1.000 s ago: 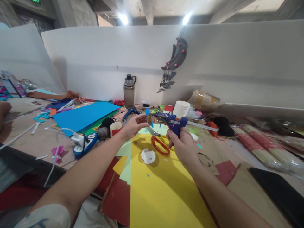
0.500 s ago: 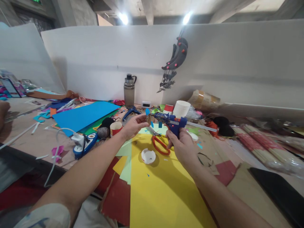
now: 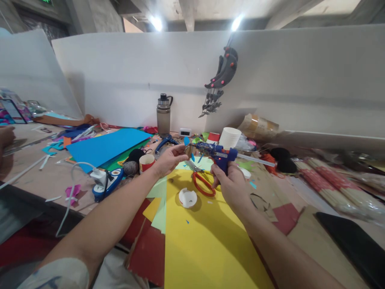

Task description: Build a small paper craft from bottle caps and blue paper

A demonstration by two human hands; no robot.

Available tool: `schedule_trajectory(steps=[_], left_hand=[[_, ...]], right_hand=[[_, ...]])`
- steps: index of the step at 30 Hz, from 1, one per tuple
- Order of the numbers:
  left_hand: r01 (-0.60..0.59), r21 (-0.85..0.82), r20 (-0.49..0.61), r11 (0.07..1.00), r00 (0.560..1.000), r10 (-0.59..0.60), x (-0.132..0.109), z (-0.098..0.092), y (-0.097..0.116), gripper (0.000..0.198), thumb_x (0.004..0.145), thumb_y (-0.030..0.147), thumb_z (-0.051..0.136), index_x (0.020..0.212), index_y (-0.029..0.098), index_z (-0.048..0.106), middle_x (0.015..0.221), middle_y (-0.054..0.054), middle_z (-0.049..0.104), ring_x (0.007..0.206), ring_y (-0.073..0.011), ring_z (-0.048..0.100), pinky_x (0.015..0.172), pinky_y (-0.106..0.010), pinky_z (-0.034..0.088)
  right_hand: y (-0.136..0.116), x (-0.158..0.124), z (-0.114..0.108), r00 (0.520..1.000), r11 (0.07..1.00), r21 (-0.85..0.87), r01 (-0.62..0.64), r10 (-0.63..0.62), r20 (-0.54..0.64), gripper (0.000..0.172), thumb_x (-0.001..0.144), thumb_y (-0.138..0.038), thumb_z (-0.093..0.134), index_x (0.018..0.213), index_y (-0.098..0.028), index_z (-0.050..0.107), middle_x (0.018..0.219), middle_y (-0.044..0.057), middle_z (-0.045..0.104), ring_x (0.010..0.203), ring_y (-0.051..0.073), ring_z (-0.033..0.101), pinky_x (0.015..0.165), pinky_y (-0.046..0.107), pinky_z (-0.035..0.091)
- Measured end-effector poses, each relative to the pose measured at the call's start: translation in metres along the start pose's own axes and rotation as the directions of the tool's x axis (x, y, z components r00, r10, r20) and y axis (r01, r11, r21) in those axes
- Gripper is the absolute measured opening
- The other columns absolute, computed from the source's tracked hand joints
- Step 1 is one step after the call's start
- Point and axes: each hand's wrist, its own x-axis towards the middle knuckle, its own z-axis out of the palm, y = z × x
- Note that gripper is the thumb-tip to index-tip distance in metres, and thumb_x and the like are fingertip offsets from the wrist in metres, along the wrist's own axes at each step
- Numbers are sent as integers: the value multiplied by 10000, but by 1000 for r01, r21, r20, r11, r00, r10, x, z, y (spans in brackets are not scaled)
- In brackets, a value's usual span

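Observation:
My right hand [image 3: 231, 184] grips a blue hot glue gun [image 3: 222, 156], a clear glue stick [image 3: 255, 159] poking out of its back and a red light lit on its side. The gun's nozzle points left, close to the fingertips of my left hand [image 3: 171, 159]. Those fingers are pinched on a small piece, partly hidden, with a blue paper oval [image 3: 187, 141] standing above it. Below lie orange-handled scissors [image 3: 204, 185], half under the gun. A cut white paper cup piece [image 3: 188, 198] rests on the yellow sheet [image 3: 207, 241].
On the left are a blue power strip [image 3: 111, 184] with a cable, a blue sheet [image 3: 111, 144] and a red-white paper cup [image 3: 146, 162]. A bottle [image 3: 163, 116] and stacked white cups [image 3: 230, 138] stand behind. A co-worker's hand [image 3: 6, 136] shows at the left edge.
The blue pieces by my left fingertips have turned or shifted slightly. The co-worker's hand at the left edge reaches further into view. Both my hands stay almost where they were.

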Motion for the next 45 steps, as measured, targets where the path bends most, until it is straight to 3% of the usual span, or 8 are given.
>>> schedule_trajectory(steps=[12,36,40,45], left_hand=[[-7,92,75,996,997,0,-1,-2,1,484,544,270,894,994,178,740,1029,-98,740,982,-241,664,849,-343,473],[-3,51,46,999,999,1,0,-3,-1,448,536,224,900,949,175,733,965,-65,748,907,-196,674,834,-316,484],[2,63,60,998,998,-5,0,-5,-2,486,542,253,901,992,175,734,989,-77,742,960,-221,667,859,-336,471],[-13,60,1,998,1000,13,3,-9,-3,498,514,237,906,979,187,734,987,-69,743,964,-213,668,874,-339,468]], right_hand=[[-4,0,-2,999,999,9,31,-31,-13,244,795,-472,552,730,-241,509,487,-13,555,517,182,567,515,304,430],[-2,-2,0,1000,1000,3,21,-21,2,274,805,-495,545,769,-225,510,493,-20,561,489,171,554,510,295,425],[-2,0,-1,1000,1000,-3,15,-15,-11,259,788,-485,538,748,-232,498,494,-15,561,492,174,556,512,298,423],[0,2,0,1000,1000,3,2,-2,-13,266,783,-496,534,779,-233,490,490,-24,556,479,170,547,510,297,419]])
